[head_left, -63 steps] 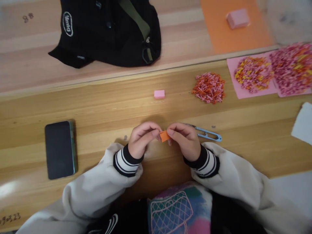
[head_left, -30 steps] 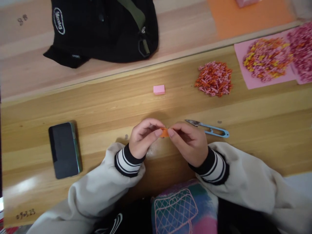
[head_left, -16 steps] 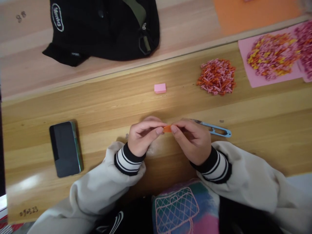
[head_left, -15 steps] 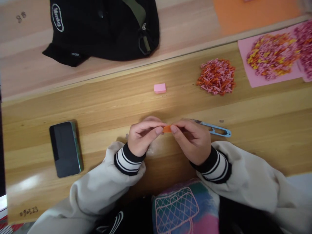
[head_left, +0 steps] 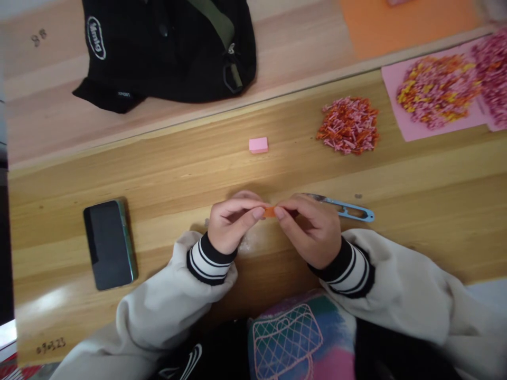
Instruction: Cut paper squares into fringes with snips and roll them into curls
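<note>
Between my two hands is a small piece of orange paper (head_left: 270,212), pinched at both ends. My left hand (head_left: 233,221) has its thumb and forefinger closed on the left end. At the right end, my right hand (head_left: 311,227) pinches it the same way, so only the middle of the strip shows. A light blue snips-like tool (head_left: 352,210) lies just beyond my right hand, its dark tip partly hidden by the fingers. Farther back sits a small stack of pink paper slips (head_left: 258,145).
A loose pile of pink and orange twisted bits (head_left: 348,125) lies right of centre. Beside it, pink sheets (head_left: 410,129) bear more coloured bits. At left is a phone (head_left: 110,245). Across the back lie a black bag (head_left: 170,58) and an orange sheet (head_left: 412,26).
The view has shifted slightly. My hands have drawn a touch closer together on the orange paper, and less of it shows between the fingertips.
</note>
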The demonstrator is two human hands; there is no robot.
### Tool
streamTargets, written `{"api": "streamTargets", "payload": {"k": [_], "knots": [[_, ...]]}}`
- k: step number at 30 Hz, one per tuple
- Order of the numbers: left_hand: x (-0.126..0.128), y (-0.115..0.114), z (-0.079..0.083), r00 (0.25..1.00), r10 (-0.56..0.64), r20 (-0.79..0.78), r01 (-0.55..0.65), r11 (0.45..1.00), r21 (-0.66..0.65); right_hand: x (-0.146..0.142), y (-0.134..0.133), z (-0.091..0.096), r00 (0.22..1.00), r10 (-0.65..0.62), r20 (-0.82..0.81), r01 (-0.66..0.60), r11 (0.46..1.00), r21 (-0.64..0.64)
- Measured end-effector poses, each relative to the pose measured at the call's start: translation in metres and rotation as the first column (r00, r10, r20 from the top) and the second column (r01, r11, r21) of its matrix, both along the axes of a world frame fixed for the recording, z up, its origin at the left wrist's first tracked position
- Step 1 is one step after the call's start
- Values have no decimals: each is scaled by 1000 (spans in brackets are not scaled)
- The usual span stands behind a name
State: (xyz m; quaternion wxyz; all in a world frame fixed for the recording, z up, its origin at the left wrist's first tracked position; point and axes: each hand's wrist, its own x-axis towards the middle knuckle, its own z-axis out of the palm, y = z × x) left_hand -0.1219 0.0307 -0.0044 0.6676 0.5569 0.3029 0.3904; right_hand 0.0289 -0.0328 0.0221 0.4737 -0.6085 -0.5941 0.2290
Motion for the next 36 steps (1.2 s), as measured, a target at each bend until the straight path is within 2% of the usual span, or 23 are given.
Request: {"api": "streamTargets", "payload": {"k": [8, 20, 25, 29, 36], "knots": [[2, 0, 2, 1000, 2, 10, -2, 1000, 15, 0, 1, 1, 1000, 12, 28, -14, 997, 74], [4, 0, 3, 999, 44, -19, -43, 997, 57, -1, 0, 1, 1000, 11, 14, -11, 998, 62], [3, 1, 1, 1000, 5, 0, -5, 997, 80, 0, 1, -2, 998, -10, 63, 4, 995, 101], [3, 2, 3, 1000, 23, -21, -20, 991, 130, 0, 1, -2, 996, -13, 93, 1, 993, 121], [5, 3, 4, 998, 44, -37, -38, 990, 135, 1, 2, 0, 992, -7, 124, -10, 990, 140]]}}
